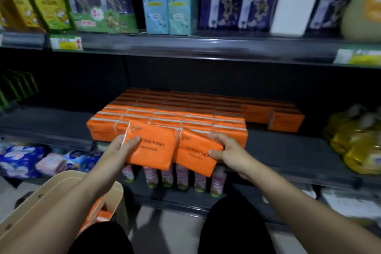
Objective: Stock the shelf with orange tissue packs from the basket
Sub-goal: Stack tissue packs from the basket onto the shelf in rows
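Left hand (121,148): pinches the left pack (151,146) at its left edge, thumb laid across the printed face and fingers behind. The bare forearm rises from the lower left.
Right hand (228,150): grips the right pack (195,154) at its right end, thumb on the face and fingers curled over the upper edge. The forearm comes in from the lower right.
Both packs are orange and marked COTTON TISSUE. They are tilted with faces toward the camera, and their inner edges meet between the two grips.

Held: two packs, one per hand.
Stocked stack (175,117): orange packs standing just beyond both grips on the dark shelf (288,150). Five show across the front row; the rows behind are too dim to count.
Side group (285,122): more orange packs, beyond and to the right of the right grip, apart from the main stack.

Basket (61,183): beige, below and left of the left grip, under the left forearm. It holds spare orange packs (99,212), their number hidden by the arm.
Pink bottles (182,177): a row directly beneath the grips, on the next shelf down.
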The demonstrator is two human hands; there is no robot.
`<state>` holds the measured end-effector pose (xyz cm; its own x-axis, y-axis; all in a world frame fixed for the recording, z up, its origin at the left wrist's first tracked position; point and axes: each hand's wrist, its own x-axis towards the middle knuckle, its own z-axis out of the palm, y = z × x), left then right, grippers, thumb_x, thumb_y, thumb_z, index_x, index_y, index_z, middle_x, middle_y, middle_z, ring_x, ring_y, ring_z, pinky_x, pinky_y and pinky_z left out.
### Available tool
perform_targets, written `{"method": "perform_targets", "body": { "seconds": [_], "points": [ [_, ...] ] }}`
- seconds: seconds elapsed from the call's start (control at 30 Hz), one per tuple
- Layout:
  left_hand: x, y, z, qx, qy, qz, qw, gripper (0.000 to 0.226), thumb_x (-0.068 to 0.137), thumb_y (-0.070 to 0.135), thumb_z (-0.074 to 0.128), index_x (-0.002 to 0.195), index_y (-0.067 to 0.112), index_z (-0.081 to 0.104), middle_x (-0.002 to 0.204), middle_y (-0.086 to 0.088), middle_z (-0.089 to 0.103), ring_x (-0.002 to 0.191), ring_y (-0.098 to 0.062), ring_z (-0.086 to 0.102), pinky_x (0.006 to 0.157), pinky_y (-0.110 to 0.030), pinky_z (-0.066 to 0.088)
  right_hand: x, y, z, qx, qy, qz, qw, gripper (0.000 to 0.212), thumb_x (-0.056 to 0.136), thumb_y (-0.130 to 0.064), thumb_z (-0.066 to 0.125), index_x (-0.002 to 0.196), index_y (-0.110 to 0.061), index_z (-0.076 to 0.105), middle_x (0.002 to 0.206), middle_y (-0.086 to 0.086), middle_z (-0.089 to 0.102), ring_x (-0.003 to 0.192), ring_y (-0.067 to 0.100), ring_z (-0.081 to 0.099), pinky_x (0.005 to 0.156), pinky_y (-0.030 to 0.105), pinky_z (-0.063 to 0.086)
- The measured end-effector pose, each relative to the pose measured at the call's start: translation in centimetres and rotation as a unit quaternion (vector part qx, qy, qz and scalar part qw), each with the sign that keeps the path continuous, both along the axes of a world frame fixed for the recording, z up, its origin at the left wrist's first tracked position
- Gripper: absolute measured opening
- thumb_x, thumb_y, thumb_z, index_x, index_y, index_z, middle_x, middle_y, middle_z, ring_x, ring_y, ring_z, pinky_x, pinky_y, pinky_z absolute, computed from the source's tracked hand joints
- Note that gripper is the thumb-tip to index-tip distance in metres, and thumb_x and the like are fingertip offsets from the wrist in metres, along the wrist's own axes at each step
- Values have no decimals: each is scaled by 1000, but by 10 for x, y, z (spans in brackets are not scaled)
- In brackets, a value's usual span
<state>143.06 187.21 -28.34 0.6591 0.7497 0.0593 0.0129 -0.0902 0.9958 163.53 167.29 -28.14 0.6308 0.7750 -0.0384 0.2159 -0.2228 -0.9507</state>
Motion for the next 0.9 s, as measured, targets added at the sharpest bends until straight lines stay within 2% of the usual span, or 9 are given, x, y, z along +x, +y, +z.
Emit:
{"method": "perform_targets", "body": {
  "seconds": [0.1,0.17,0.23,0.33,0.47,0.57,0.63,0.8,0.9],
  "points": [
    [26,-14,1,14,-4,-6,1000,38,88,46,56,116,21,58,111,4,64,99,-11,60,81,-29,44,24,-33,-3,-46,-50,-16,998,39,85,-1,62,113,-28,54,112,2,57,98,16,56,82,24,48],
    [42,-24,1,18,1,-3,1000,31,94,38,50,117,19,56,110,4,63,97,-9,58,80,-27,42,42,-53,-5,-80,-90,-38,992,39,84,-2,63,110,-30,55,111,1,56,99,17,56,85,28,46],
    [55,-32,0,30,11,-7,999,26,95,37,48,114,22,55,107,9,62,95,-4,57,79,-24,41,60,-68,-9,-106,-139,-66,982,42,82,-1,63,113,-28,56,113,2,51,103,17,52,88,24,40],
    [68,-38,-5,35,19,-22,999,20,95,38,49,108,26,59,110,9,63,103,-7,58,91,-30,43,80,-76,-18,-132,-202,-112,964,46,82,1,63,121,-22,56,114,2,41,109,16,45,91,14,26],
    [80,-38,-8,38,14,-15,999,14,94,35,51,97,26,62,101,8,67,97,-7,61,86,-26,46,88,-65,-33,-107,-219,-158,957,44,84,-2,62,124,-21,55,113,-2,35,115,16,41,98,18,27],
    [86,-32,-11,29,21,-22,999,21,92,39,52,102,24,63,108,-1,69,101,-16,64,94,-39,47,85,-48,-41,-77,-279,-172,942,42,86,-5,61,124,-21,56,111,-5,32,110,10,36,93,19,30],
    [89,-29,-12,25,15,-22,999,22,92,39,51,104,24,62,111,-2,68,103,-17,64,96,-42,47,83,-38,-47,-67,-329,-184,924,41,85,-6,62,124,-21,58,109,-6,30,106,8,34,86,20,32],
    [99,-34,-13,16,9,-52,998,41,82,46,53,113,20,60,111,-1,68,106,-18,63,97,-40,46,83,-30,-65,-108,-372,-193,902,39,85,-11,60,123,-18,59,104,0,35,105,19,40,77,32,44],
    [108,-39,-13,12,6,-69,998,33,87,40,52,111,20,60,109,0,70,104,-14,64,92,-33,47,87,-31,-65,-107,-364,-176,908,41,84,-17,64,125,-17,59,104,-1,36,105,19,40,81,30,42]
  ]
}}
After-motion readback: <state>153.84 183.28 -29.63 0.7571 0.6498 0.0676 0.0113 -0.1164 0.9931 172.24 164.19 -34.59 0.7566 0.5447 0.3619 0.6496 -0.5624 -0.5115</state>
